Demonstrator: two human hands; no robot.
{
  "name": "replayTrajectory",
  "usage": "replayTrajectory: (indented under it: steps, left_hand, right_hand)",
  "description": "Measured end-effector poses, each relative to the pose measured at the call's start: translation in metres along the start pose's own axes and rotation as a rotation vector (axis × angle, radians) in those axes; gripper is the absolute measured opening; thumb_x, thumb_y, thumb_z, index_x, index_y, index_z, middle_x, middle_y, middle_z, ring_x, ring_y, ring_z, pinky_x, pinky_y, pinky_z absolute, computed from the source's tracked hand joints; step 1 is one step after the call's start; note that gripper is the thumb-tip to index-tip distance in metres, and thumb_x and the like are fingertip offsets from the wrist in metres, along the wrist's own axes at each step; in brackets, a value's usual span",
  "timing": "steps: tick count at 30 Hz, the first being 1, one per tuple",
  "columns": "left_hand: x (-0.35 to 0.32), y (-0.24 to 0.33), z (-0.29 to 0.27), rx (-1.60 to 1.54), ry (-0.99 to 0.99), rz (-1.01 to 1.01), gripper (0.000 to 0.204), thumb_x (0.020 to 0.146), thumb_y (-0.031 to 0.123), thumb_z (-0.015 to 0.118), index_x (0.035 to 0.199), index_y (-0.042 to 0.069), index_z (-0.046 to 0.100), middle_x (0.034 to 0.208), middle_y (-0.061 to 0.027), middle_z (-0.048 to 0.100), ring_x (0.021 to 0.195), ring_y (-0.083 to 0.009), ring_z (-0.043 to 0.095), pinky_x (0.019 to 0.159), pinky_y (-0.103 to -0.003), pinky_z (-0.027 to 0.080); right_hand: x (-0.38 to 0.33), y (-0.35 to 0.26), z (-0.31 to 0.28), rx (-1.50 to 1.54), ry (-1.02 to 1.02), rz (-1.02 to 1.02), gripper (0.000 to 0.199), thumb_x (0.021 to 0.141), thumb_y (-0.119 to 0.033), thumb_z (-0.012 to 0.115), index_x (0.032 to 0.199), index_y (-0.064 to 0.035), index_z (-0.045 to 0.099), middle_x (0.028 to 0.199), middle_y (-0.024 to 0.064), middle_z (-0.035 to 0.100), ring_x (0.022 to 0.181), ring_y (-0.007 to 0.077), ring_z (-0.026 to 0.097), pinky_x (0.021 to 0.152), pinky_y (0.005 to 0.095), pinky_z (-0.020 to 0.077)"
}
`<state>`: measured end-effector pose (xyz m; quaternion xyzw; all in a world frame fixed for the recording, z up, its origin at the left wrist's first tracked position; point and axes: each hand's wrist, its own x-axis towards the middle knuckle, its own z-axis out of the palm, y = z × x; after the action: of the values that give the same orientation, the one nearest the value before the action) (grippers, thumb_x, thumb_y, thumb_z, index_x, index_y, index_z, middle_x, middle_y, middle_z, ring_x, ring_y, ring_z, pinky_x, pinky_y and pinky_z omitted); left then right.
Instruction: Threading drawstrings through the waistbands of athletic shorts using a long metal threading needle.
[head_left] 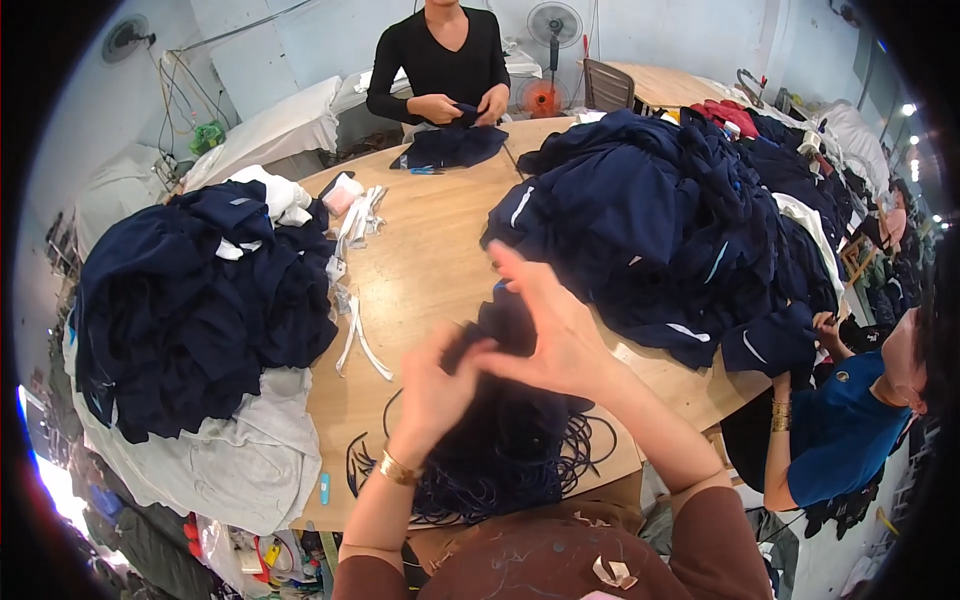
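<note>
Wooden table (425, 225); navy garment piles (640, 205) flank dark cloth (508, 325).

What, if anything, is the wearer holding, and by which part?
Left hand seems to hold navy fabric, part unclear from blur; right hand is spread.

A brown top (540, 565) with matching sleeves (715, 545) is worn with a gold bracelet (399, 469).
</note>
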<state>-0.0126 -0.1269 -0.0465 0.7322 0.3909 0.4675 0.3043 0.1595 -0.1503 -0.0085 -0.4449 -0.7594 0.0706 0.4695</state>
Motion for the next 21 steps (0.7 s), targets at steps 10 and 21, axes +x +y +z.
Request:
replayTrajectory:
  steps: [10,21]
  left_hand:
    - [0.016,0.007,0.007,-0.04,0.122,0.038,0.035,0.08,0.013,0.073,0.065,0.002,0.043,0.056,0.0043,0.039,0.055,-0.0034,0.032,0.046,-0.023,0.028]
    - [0.025,-0.054,-0.082,0.543,0.208,0.193,0.021,0.079,0.016,0.07,0.076,0.001,0.057,0.071,-0.0175,0.057,0.067,-0.0353,0.055,0.059,-0.037,0.043]
  right_hand:
    - [-0.039,0.01,0.07,0.183,0.243,0.36,0.093,0.064,-0.004,0.067,0.143,-0.0008,0.019,0.118,0.0201,0.047,0.111,0.0399,0.046,0.091,0.0406,0.0394]
    - [-0.096,0.092,-0.03,-0.261,0.146,0.609,0.08,0.063,0.01,0.055,0.135,-0.0218,0.04,0.12,0.0111,0.05,0.103,0.0343,0.056,0.086,0.0375,0.0473]
